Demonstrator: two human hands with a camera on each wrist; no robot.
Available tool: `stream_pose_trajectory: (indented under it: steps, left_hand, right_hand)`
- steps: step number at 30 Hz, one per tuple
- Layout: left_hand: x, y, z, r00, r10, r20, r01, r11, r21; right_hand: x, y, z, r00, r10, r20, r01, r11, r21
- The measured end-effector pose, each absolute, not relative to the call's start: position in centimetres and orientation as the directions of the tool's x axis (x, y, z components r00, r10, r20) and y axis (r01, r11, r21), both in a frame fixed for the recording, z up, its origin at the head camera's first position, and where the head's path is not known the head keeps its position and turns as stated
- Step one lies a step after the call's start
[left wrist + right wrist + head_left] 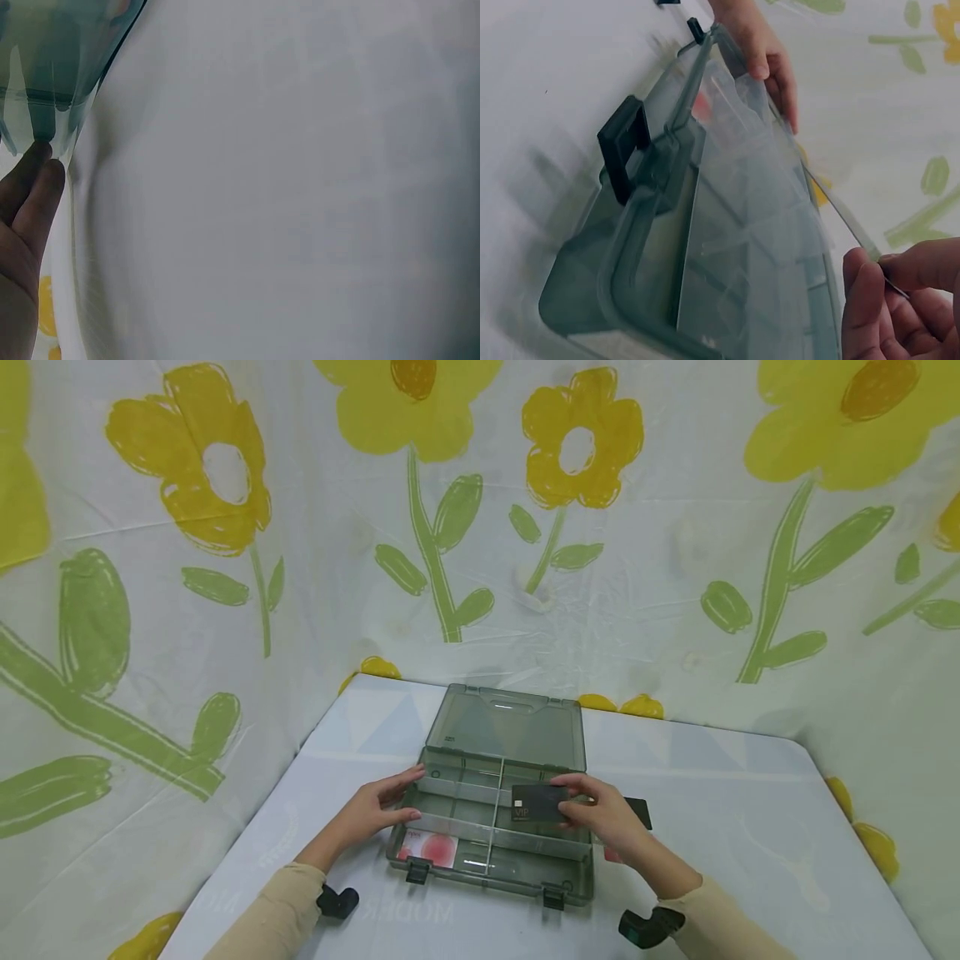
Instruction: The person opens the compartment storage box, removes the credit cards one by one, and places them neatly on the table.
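A see-through grey-green compartment box (517, 887) lies on the table with its lid (510, 727) folded back behind it. My right hand (603, 814) pinches a black card marked "VIP" (528, 803) between thumb and fingers, above the right-hand compartments. In the right wrist view that card (847, 217) appears nearly edge-on. At the box's left edge is my left hand (375, 803), its straight fingers touching the side, as the fingers (46, 180) show in the left wrist view. A white card with pink-red circles (438, 848) lies in the front left compartment.
Right of the box, partly behind my right hand, lie another dark card (639, 812) and a pinkish-red one (612, 855). Two dark latches (553, 897) stick out from the box's front. White fabric with yellow flowers (585, 439) hangs behind and beside the table (720, 835).
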State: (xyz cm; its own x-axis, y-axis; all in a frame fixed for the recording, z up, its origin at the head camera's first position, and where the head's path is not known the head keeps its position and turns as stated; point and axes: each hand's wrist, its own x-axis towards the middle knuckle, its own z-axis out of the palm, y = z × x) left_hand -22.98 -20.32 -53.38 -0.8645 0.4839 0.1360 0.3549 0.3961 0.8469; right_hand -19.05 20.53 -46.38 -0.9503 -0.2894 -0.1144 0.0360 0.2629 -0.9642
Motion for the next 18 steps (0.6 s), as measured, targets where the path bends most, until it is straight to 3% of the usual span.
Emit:
stream_pose_trajectory:
  steps: [18]
  left_hand:
    - [-22.9, -20.3, -53.3, -0.86, 0.487, 0.152, 0.371, 0.393, 0.841]
  right_hand:
    - [-18.4, 25.2, -46.7, -0.975, -0.177, -0.136, 0.063, 0.365, -0.929]
